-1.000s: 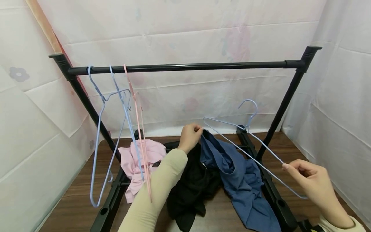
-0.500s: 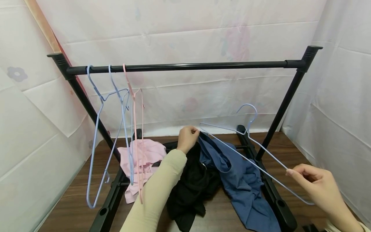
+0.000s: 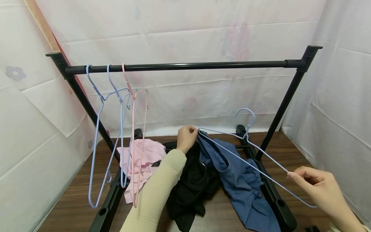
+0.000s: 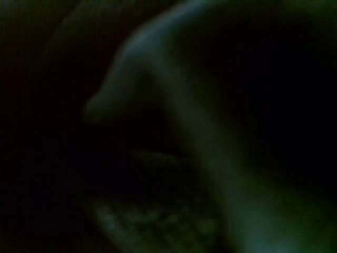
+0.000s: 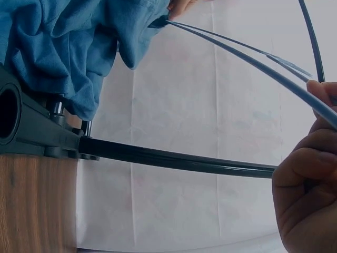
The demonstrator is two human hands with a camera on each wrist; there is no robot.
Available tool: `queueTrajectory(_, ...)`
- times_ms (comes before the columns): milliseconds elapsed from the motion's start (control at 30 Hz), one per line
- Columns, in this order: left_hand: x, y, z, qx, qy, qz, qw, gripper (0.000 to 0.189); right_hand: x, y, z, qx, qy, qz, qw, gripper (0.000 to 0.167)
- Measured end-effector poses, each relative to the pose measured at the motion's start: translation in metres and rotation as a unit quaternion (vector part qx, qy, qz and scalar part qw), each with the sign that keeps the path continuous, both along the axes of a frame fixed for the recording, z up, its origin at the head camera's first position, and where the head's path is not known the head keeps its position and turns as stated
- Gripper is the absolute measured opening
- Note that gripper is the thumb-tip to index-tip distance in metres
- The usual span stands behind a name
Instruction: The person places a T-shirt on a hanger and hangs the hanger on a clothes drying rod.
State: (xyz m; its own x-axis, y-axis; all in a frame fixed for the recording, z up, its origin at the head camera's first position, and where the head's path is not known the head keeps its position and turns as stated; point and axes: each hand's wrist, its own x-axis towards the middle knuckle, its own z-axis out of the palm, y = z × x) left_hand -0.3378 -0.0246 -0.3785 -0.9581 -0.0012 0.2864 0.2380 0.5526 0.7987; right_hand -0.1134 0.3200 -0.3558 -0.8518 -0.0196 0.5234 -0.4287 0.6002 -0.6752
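My left hand (image 3: pixel 186 139) pinches the upper corner of a blue garment (image 3: pixel 246 190) that lies crumpled on the table. With thumb and fingertips, my right hand (image 3: pixel 321 190) holds a light blue clothes hanger (image 3: pixel 246 137) by its right arm. The hanger slants down to the right, its hook upward and free of the rail. Its left tip meets the garment's opening beside my left fingertips; how far inside it reaches I cannot tell. In the right wrist view, the hanger's bars (image 5: pixel 263 69) run to the garment (image 5: pixel 68 47). The left wrist view is too dark to read.
A black rack's rail (image 3: pixel 203 66) spans above, with two blue hangers (image 3: pixel 93 161) and a pink hanger (image 3: pixel 133 129) at its left. A black garment (image 3: pixel 194 183) and a pink garment (image 3: pixel 149 151) lie on the wooden table (image 3: pixel 72 199). The rack's right foot (image 3: pixel 279 206) lies beside the blue garment.
The hanger has moved down, and its left tip has come to the garment's corner at my left hand. My right hand has lowered slightly. The hangers on the rail have swung.
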Motion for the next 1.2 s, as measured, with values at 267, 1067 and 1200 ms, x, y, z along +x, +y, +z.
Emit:
queueTrajectory(267, 0.001, 0.001, 0.001, 0.008, 0.002, -0.004, 1.0, 0.017, -0.003, -0.003, -0.001, 0.007, 0.011, -0.006, 0.9999, 0.028)
queueTrajectory(1067, 0.019, 0.017, 0.016, 0.0, 0.066, -0.062, 0.9959, 0.017, -0.02, -0.028, -0.006, -0.014, 0.012, -0.036, 0.9992, 0.027)
queueTrajectory(1200, 0.024, 0.019, 0.019, 0.0, 0.07, -0.079, 0.9944, 0.018, -0.024, -0.032, -0.007, -0.024, 0.022, -0.033, 0.9989, 0.027)
